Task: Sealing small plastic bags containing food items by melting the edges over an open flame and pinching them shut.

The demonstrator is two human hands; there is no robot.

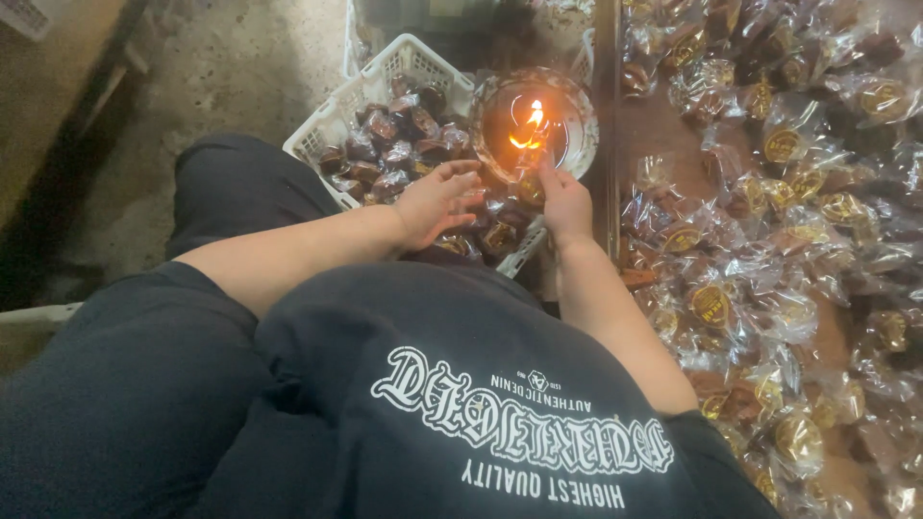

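Note:
My right hand (pixel 567 202) pinches a small clear-wrapped brown sweet (pixel 532 154) and holds its end at a candle flame (pixel 532 123). The flame burns inside a round glass bowl (pixel 577 135). My left hand (pixel 437 197) hovers with fingers spread over a white plastic basket (pixel 327 125) that holds several wrapped brown sweets (pixel 394 144). It holds nothing that I can see.
To the right lies a wide heap of clear-wrapped sweets with gold labels (pixel 788 221) on a brown surface. My dark trousers (pixel 115 384) and dark printed shirt (pixel 461 384) fill the foreground. A concrete floor (pixel 240 67) shows at the upper left.

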